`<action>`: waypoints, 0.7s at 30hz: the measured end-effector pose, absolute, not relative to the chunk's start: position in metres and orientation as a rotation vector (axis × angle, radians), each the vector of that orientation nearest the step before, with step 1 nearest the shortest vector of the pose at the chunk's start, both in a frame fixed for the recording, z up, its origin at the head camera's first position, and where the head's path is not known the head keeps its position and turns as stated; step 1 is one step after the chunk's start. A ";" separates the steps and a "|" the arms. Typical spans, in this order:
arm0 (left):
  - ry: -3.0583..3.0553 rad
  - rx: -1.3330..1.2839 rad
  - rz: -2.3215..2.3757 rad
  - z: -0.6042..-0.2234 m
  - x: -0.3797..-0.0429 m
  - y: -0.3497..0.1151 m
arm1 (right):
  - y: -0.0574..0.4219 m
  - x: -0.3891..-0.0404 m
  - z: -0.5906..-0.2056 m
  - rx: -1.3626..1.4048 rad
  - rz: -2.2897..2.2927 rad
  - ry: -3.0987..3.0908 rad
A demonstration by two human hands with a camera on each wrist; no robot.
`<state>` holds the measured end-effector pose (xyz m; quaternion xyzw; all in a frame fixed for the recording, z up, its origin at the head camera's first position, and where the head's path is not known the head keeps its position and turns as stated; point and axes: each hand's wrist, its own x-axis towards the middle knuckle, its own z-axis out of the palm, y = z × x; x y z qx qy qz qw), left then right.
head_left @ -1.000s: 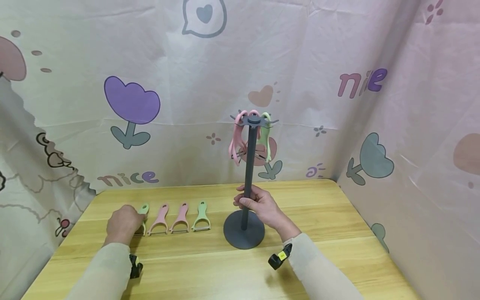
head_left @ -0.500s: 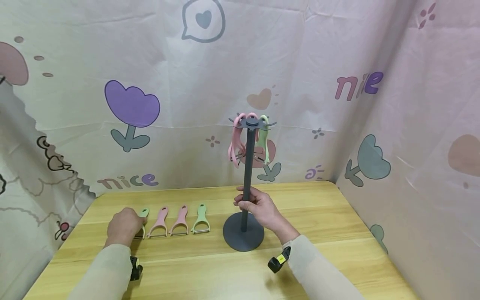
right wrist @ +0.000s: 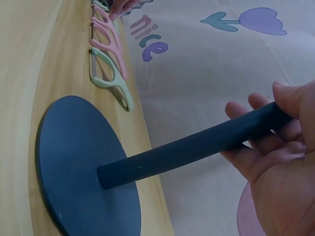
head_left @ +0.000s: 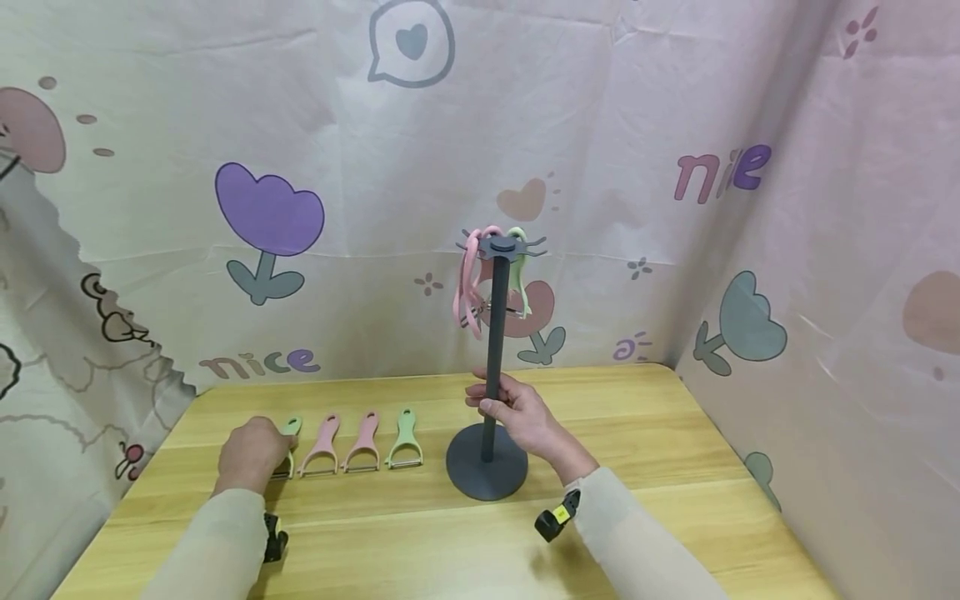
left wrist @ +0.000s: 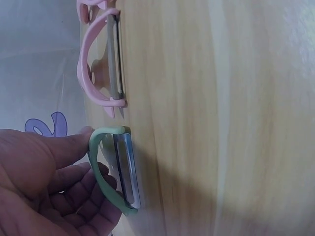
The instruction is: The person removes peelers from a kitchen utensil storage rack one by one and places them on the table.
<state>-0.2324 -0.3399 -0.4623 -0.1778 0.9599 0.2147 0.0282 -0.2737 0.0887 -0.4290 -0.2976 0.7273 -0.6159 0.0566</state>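
Note:
At the left end of a row of peelers, my left hand (head_left: 251,454) holds a green peeler (head_left: 291,429) by its handle. In the left wrist view the thumb lies against this green peeler (left wrist: 101,172) with fingers curled beside it; the handle is mostly hidden by the hand. My right hand (head_left: 528,417) grips the dark grey pole (head_left: 497,333) of an upright stand, low above its round base (head_left: 480,479). Pink peelers (head_left: 467,283) and a green peeler (head_left: 519,283) hang from the hooked top (head_left: 502,245) of the stand.
Beside the held peeler lie a pink peeler (head_left: 322,446), another pink peeler (head_left: 364,442) and a green peeler (head_left: 406,437) on the wooden table (head_left: 420,542). A printed cloth (head_left: 390,167) hangs behind and at both sides.
The stand's hooked top has turned slightly, and its hanging peelers have shifted a little to the left. My left hand stays at the green peeler; my right hand stays on the pole.

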 end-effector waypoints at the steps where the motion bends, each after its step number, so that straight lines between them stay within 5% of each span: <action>1: 2.963 -0.546 0.664 -0.462 -0.232 -0.339 | 0.088 -0.273 -0.429 -0.886 -1.872 2.226; 10: 2.970 -0.525 0.678 -0.463 -0.232 -0.339 | 0.078 -0.264 -0.428 -0.688 -1.920 2.455; 21: 2.964 -0.536 0.674 -0.463 -0.233 -0.340 | 0.084 -0.274 -0.426 -0.873 -1.846 2.268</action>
